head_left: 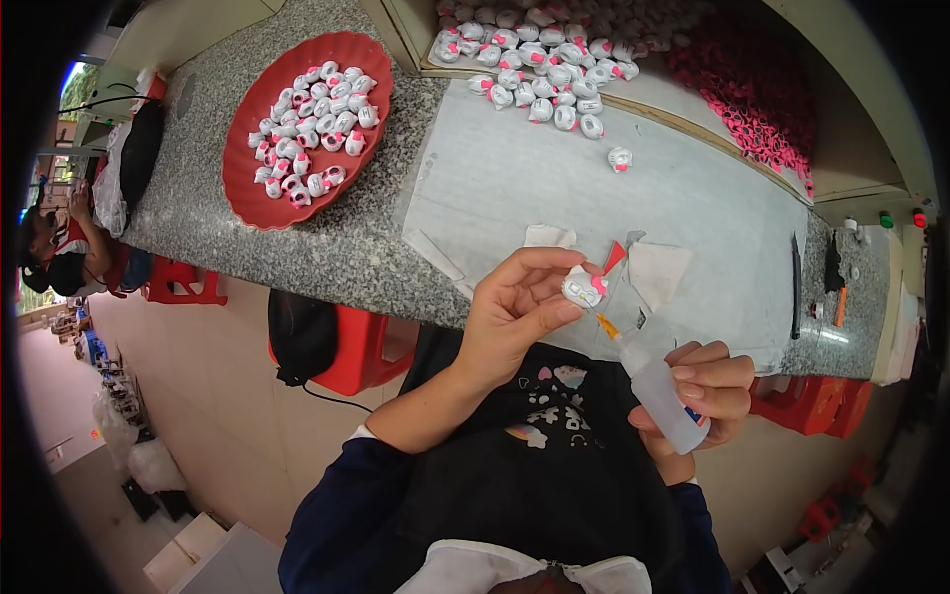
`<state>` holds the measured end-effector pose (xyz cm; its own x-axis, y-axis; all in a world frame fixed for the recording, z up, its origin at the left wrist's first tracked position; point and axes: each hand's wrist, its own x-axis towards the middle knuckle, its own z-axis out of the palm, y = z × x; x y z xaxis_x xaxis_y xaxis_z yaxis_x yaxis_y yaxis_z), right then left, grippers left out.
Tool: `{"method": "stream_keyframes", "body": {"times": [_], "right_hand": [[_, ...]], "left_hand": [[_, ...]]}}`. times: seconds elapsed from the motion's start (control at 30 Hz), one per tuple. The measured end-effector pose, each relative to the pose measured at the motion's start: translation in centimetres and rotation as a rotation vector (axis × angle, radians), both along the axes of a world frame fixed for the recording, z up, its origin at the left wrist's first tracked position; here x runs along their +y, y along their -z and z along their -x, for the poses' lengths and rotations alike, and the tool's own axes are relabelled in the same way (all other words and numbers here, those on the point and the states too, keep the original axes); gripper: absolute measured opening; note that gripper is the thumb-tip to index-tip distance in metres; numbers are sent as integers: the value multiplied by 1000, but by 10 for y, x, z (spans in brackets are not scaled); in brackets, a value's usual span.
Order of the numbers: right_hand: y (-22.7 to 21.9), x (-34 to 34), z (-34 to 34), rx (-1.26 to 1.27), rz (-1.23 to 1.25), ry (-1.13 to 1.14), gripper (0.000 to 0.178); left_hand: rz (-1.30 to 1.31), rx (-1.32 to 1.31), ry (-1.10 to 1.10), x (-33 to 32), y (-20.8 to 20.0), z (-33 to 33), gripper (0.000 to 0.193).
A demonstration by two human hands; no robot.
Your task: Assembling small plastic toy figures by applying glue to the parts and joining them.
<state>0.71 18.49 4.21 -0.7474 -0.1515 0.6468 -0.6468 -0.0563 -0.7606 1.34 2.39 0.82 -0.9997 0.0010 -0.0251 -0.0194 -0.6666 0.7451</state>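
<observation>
The person's left hand (515,312) held a small white piece with pink on it (580,289) pinched between thumb and fingers, lifted just above the near edge of the white sheet (534,188) that covered much of the granite tabletop (198,203). The right hand (711,384) had its fingers wrapped around a translucent squeeze bottle (658,391), tilted so that its orange nozzle (607,327) pointed up at the underside of the piece. From where I stood, I could not tell whether the nozzle touched it.

Just beyond the piece, toward the near edge of the sheet, lay a little red cone (616,254), with a torn paper scrap (660,272) close by its right. To the left of the sheet's left edge, a red dish with a scalloped rim (358,57) stood on the granite, bearing many similar white and pink pieces (322,124). More of them were heaped at the sheet's far edge (541,110), and a single one (619,159) sat apart, nearer the middle. A mound of pink parts (762,119) filled the far right corner, and a slim black tool (795,287) lay along the right edge.
</observation>
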Motion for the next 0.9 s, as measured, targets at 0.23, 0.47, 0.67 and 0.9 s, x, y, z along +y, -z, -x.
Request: {"method": "stream_keyframes", "body": {"times": [0.23, 0.47, 0.67, 0.9], "right_hand": [[-3, 3, 2, -31, -20, -81, 48], [2, -3, 3, 41, -42, 22, 39], [2, -2, 4, 30, -55, 4, 39], [1, -4, 3, 18, -48, 24, 39]], "left_hand": [[6, -7, -15, -1, 4, 0, 34], [13, -10, -5, -1, 3, 0, 34], [16, 0, 7, 0, 3, -1, 32], [217, 138, -44, 2, 5, -1, 33]]}}
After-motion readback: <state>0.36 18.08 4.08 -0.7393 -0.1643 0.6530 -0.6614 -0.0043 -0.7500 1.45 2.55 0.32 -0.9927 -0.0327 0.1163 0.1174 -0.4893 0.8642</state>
